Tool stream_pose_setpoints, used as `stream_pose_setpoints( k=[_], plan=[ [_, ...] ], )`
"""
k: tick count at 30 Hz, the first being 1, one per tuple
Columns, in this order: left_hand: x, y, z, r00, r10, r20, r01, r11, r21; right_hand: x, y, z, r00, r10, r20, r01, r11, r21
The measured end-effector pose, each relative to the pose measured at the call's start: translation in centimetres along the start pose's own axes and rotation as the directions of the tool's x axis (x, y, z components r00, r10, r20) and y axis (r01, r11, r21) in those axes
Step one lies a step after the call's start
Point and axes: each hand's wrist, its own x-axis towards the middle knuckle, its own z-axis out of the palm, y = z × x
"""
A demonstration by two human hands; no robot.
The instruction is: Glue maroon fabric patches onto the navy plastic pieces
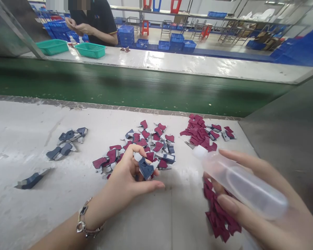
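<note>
Nearest to me, my right hand is holding a translucent, milky-white plastic squeeze bottle, fingers curling around its round body with the thumb beneath, and its white cap is pointing up and to the left. My left hand is holding a small, angular dark blue-grey and pale grey part up over the tabletop; those fingers are bending around it from behind, while the thumb is reaching out below. A metal charm bracelet is circling my left wrist. Just beyond this hand, a loose pile of small maroon, blue-grey and pale grey parts is spreading across the middle. Flat maroon pieces are lying in two heaps: a far heap beyond the cap, with several maroon-and-grey parts just beside it, and a near heap, partly hidden behind my right hand. Over to the left, a cluster of blue-grey and pale grey parts is lying well apart, and a single blue-grey part is resting nearer me. Across the green strip, two green plastic trays are standing near a person in a dark short-sleeved shirt, whose hands are coming together.
</note>
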Motion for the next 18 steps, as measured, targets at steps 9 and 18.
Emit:
stream_pose_setpoints(
  k=[9,18],
  plan=[
    [-0.2,-0.6,0.3,0.998,0.016,0.069,-0.023,0.994,0.105,2.0,4.7,2.7,0.924,-0.047,0.380,-0.055,0.966,0.252],
    [0.2,-0.7,0.7,0.995,-0.034,0.089,0.031,0.999,0.031,1.9,6.6,3.1,0.933,-0.011,0.359,0.030,0.998,-0.048]
  ],
)
